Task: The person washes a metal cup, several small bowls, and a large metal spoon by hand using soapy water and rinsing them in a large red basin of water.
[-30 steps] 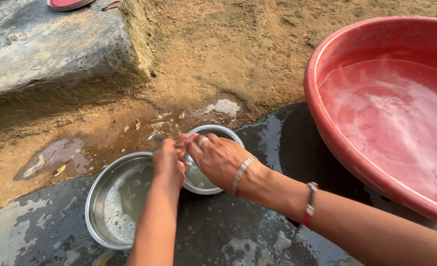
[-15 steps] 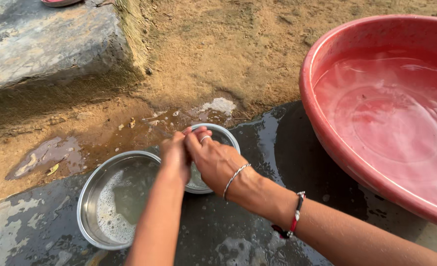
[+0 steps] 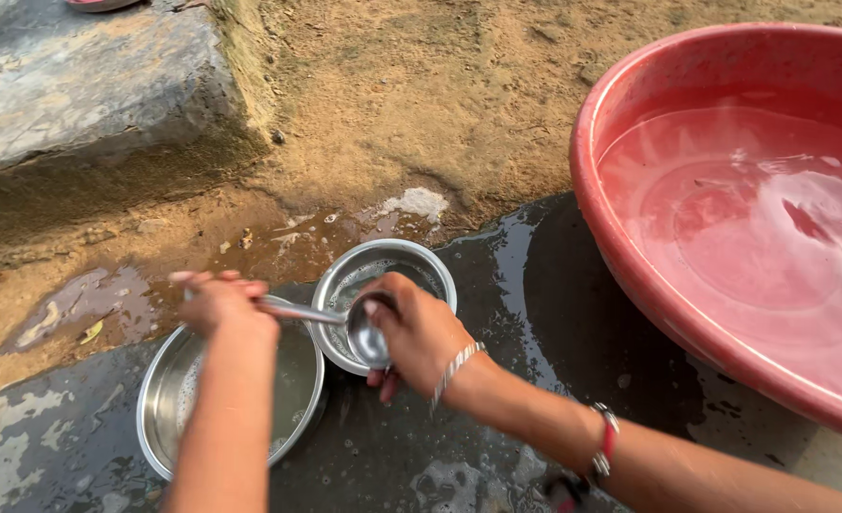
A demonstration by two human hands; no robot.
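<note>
Wet dark stone slab [image 3: 497, 285] beside sandy ground. Left hand [image 3: 219, 302] clamped on handle of shiny steel ladle [image 3: 364, 334]; right hand [image 3: 419, 334] wrapped round its bowl, above small round steel bowl [image 3: 411, 261]. Larger steel bowl of soapy water [image 3: 169, 399] just beside; big red plastic basin of water [image 3: 611, 228] near. Step judged: scrubbing ladle. Rinsing would call for clean water.

Big basin [image 3: 630, 256]: red, pinkish-red where the water sits in it. Ladle [image 3: 364, 332] and both bowls, left one [image 3: 160, 418] and far one [image 3: 421, 256]: bare silver steel; white foam in the left one. Wet slab [image 3: 535, 285]: near black, glossy. Ground [image 3: 421, 95]: sandy tan, brown where wet. Stone step [image 3: 79, 85]: grey. Wrist bangle [image 3: 454, 366] silver; bracelet [image 3: 603, 446] red and black.
</note>
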